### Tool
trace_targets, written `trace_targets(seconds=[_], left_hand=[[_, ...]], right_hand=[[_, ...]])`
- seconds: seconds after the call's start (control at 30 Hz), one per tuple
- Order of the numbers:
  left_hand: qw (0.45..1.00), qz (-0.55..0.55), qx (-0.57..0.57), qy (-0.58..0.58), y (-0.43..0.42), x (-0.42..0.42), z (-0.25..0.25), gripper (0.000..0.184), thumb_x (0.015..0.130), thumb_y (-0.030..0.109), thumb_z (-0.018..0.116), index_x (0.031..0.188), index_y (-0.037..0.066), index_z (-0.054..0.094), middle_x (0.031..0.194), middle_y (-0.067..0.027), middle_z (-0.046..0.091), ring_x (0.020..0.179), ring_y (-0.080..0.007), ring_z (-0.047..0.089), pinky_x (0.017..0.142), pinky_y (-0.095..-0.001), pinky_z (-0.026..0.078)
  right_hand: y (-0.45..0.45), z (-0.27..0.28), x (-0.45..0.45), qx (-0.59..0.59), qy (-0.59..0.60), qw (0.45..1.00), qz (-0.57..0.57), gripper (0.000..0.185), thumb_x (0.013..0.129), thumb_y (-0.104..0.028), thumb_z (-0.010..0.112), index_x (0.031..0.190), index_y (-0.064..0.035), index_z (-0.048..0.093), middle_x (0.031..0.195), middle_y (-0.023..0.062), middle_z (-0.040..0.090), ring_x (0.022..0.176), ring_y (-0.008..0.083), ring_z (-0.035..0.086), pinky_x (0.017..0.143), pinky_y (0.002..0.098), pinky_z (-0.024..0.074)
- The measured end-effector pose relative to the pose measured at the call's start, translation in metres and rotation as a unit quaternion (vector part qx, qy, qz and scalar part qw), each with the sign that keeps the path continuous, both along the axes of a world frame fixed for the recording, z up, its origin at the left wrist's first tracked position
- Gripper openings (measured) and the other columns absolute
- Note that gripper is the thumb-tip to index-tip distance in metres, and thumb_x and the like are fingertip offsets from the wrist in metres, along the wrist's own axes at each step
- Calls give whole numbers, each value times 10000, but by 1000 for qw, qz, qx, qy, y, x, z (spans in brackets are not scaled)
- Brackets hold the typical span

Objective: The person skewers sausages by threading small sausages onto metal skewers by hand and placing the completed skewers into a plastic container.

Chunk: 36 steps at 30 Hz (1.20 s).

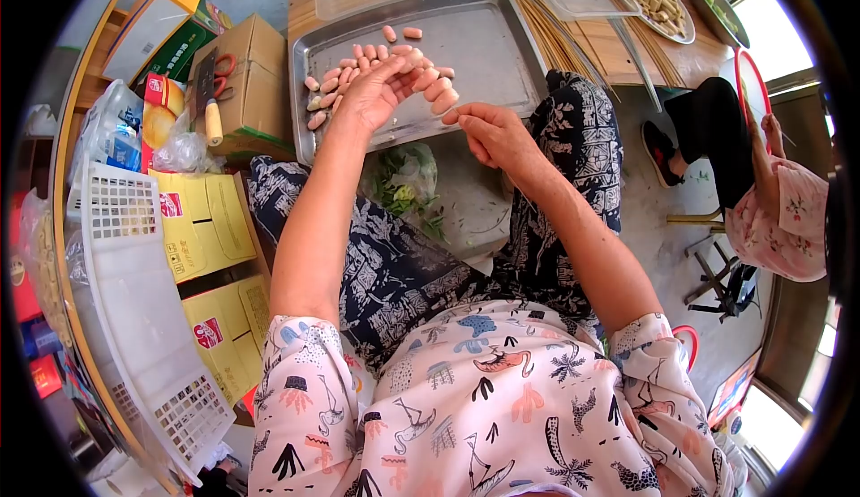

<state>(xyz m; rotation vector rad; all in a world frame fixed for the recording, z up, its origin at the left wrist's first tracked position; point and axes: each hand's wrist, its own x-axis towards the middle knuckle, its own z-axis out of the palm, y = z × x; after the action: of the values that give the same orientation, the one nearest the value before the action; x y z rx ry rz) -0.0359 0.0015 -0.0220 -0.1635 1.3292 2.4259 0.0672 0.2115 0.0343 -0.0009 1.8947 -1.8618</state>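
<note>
Over a metal tray (pixel 502 27), my left hand (pixel 381 89) is closed around several small pink sausages (pixel 434 87) lined up in a row. My right hand (pixel 491 134) is at the near end of that row, its fingers pinched together; a thin stick seems to be between them, though it is hard to make out. More pink sausages (pixel 339 85) lie loose in the left part of the tray. A bundle of thin wooden skewers (pixel 560 36) rests on the wooden table (pixel 596 49), right of the tray.
A cardboard box (pixel 255 76) with scissors (pixel 224 72) stands left of the tray. A plate of cut food (pixel 654 0) is at the back right. Another person's hands (pixel 772 134) hold a red-rimmed basket (pixel 751 85) at the right. A bag of greens (pixel 408 179) sits below the tray.
</note>
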Motion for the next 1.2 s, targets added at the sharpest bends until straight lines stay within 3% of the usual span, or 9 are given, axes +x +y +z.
trace_targets(seconds=[0.37, 0.47, 0.53, 0.87, 0.93, 1.2], left_hand=[[999, -40, 11, 7, 10, 14, 14, 281, 886, 176, 612, 1137, 85, 527, 1081, -76, 610, 911, -150, 620, 865, -323, 524], [997, -79, 0, -20, 13, 18, 19, 262, 875, 184, 629, 1107, 90, 551, 1055, -60, 618, 914, -159, 624, 870, -325, 519], [993, -120, 16, 7, 12, 14, 6, 356, 822, 221, 698, 1117, 80, 555, 1081, -93, 616, 974, -196, 612, 870, -340, 510], [995, -93, 16, 19, 9, 9, 4, 323, 824, 140, 688, 1103, 56, 547, 1038, -93, 625, 935, -201, 623, 859, -341, 515], [996, -75, -14, 38, 10, 10, 7, 177, 835, 196, 679, 966, 108, 599, 985, -38, 622, 940, -147, 598, 841, -344, 532], [996, -94, 4, -5, 15, 19, 21, 262, 826, 212, 694, 1023, 98, 565, 994, -45, 616, 933, -169, 616, 852, -335, 526]], right_hand=[[-1, 1, 0, -4, 8, 1000, -9, 256, 955, -189, 437, 1058, -48, 623, 513, -57, 394, 439, 27, 330, 419, 193, 256], [0, -1, -2, -9, 10, 1000, -12, 253, 958, -190, 438, 1054, -49, 624, 514, -58, 395, 439, 27, 329, 417, 193, 254], [-1, 0, -2, -9, -3, 1000, -18, 250, 961, -188, 437, 1050, -51, 626, 517, -60, 397, 440, 26, 331, 416, 191, 255], [-2, -1, -3, -4, 4, 1000, -11, 247, 962, -191, 438, 1051, -57, 626, 520, -63, 395, 441, 21, 330, 415, 184, 255], [-2, -1, -3, -3, 5, 1000, -9, 248, 963, -195, 439, 1053, -58, 625, 522, -64, 395, 443, 20, 332, 416, 181, 255], [-1, -3, -2, -12, 4, 1000, -16, 244, 963, -190, 444, 1053, -48, 620, 534, -59, 398, 447, 25, 335, 416, 188, 259]])
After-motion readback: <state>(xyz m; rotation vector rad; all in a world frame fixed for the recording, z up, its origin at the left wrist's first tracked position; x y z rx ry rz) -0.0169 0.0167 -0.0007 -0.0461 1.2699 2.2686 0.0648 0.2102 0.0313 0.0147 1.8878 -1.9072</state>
